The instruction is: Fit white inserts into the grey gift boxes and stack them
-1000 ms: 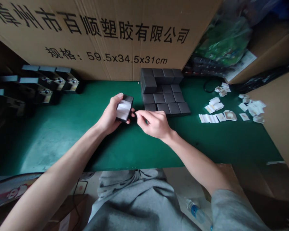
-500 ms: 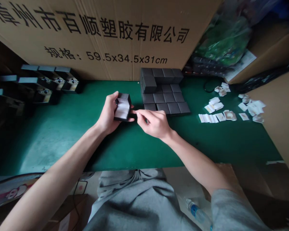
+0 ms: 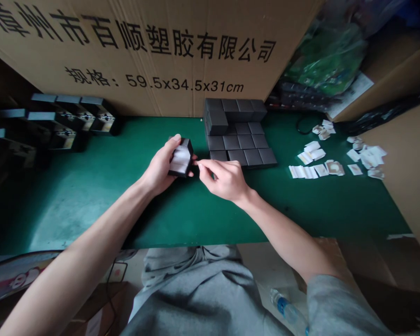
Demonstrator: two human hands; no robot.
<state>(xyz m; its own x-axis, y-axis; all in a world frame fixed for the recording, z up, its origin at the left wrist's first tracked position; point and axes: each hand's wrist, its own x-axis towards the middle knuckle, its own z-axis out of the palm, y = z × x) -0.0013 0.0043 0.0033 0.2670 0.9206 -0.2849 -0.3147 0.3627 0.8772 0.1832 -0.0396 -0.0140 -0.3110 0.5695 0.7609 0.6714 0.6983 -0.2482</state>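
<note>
My left hand (image 3: pixel 161 165) is wrapped round a small black box (image 3: pixel 189 161) whose lid stands open, showing a pale lining. The thumb presses on its upper left edge, and other fingertips of that hand come out past its right side. Just right of the box, my right hand (image 3: pixel 226 177) has thumb and forefinger brought together, close to those fingertips. Whatever the pinch may hold is too small or hidden to make out. Behind my right hand sits a block of closed black boxes (image 3: pixel 236 142), stacked in rows.
Opened black boxes (image 3: pixel 101 116) stand at the back left of the green table (image 3: pixel 182 219). Small white card pieces (image 3: pixel 310 154) lie in groups on the right. A large printed carton (image 3: pixel 154 60) forms the back, with plastic bags (image 3: pixel 325 56) beside it.
My left hand and the open box have shifted slightly to the right, with the thumb further over the box's top edge. My right hand has stayed almost still.
</note>
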